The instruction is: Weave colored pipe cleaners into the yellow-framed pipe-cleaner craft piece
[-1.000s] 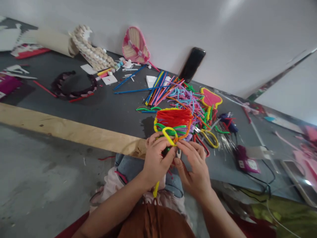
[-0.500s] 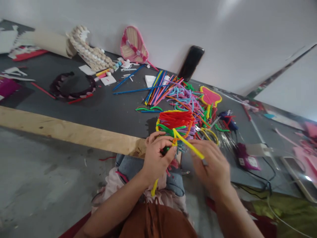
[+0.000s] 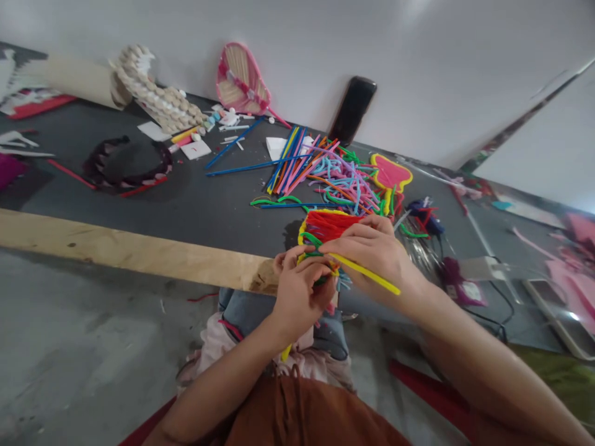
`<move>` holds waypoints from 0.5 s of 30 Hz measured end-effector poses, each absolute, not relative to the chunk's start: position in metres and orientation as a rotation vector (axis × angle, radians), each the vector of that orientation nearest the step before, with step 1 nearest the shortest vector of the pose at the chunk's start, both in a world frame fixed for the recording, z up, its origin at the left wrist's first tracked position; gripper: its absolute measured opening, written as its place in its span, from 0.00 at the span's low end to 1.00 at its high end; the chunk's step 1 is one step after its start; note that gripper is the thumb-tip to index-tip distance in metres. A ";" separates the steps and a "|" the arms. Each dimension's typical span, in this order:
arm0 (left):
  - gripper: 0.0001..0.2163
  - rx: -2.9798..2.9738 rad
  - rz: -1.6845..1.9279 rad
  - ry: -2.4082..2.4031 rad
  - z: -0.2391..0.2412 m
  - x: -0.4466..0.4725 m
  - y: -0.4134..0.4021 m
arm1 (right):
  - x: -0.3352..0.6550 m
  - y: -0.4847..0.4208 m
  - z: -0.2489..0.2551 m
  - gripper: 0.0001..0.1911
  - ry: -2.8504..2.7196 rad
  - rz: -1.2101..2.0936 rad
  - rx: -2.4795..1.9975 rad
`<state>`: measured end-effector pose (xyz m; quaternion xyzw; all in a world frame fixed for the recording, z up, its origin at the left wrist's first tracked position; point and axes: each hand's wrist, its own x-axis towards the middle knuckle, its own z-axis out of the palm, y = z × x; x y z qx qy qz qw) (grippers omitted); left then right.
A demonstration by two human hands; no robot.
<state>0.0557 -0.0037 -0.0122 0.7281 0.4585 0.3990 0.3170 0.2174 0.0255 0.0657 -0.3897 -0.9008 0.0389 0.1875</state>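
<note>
A small woven piece of pipe cleaners (image 3: 328,226), red on top with green and yellow strands round it, sits between my hands at the table's near edge. My left hand (image 3: 300,294) is closed on its lower part, fingers pinched. My right hand (image 3: 379,254) lies over its right side, fingers closed on a yellow pipe cleaner (image 3: 372,277) that sticks out to the right. A second yellow end (image 3: 285,353) hangs below my left hand.
A heap of loose coloured pipe cleaners (image 3: 334,176) lies behind the piece on the dark table (image 3: 195,198). A black phone (image 3: 352,110) leans on the wall. A wooden plank (image 3: 125,251) edges the table. A dark headband (image 3: 125,164) and a pink fan shape (image 3: 242,83) lie farther left.
My right hand pulled the yellow pipe cleaner out of its loop to the right, then swung back over the woven piece, still holding the strand. My left hand kept its grip.
</note>
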 end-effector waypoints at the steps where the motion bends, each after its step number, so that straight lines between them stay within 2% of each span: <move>1: 0.06 1.927 1.030 1.212 -0.012 0.056 -0.004 | 0.216 0.028 0.066 0.09 -2.559 0.126 -1.079; 8: 0.08 1.992 0.901 1.244 -0.006 0.059 0.006 | 0.206 0.051 0.077 0.08 -2.811 0.311 -1.120; 15: 0.09 1.968 0.848 1.261 -0.001 0.057 0.021 | 0.203 0.068 0.083 0.13 -2.723 0.447 -1.003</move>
